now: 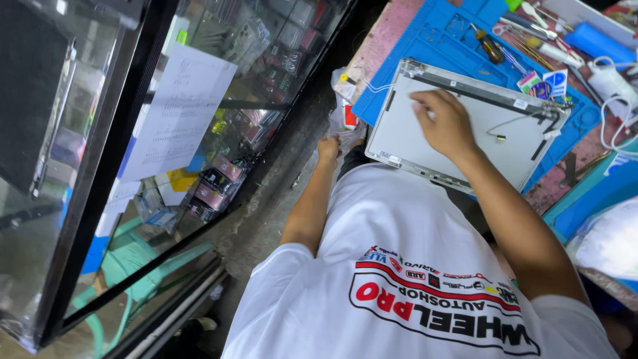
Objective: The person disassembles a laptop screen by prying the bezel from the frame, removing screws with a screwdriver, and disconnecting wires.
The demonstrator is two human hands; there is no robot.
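Observation:
A silver laptop lid panel (492, 143) lies inside-up on a blue work mat (438, 46), with a thin cable and a dark hinge strip along its far edge. My right hand (444, 125) rests on the panel's left part, fingers bent down onto its surface. What the fingertips pinch is hidden. My left hand (328, 149) reaches to the bench's left edge, fingers closed on a crumpled white plastic bag (345, 123) hanging there. My white printed shirt (399, 266) fills the lower middle.
A screwdriver (488, 45), tweezers, stickers (545, 83), a blue cylinder (598, 43) and white cables (615, 100) lie beyond the panel. A glass display case (199, 133) with small boxes and a taped paper sheet stands on the left. A teal tray (591, 199) sits at right.

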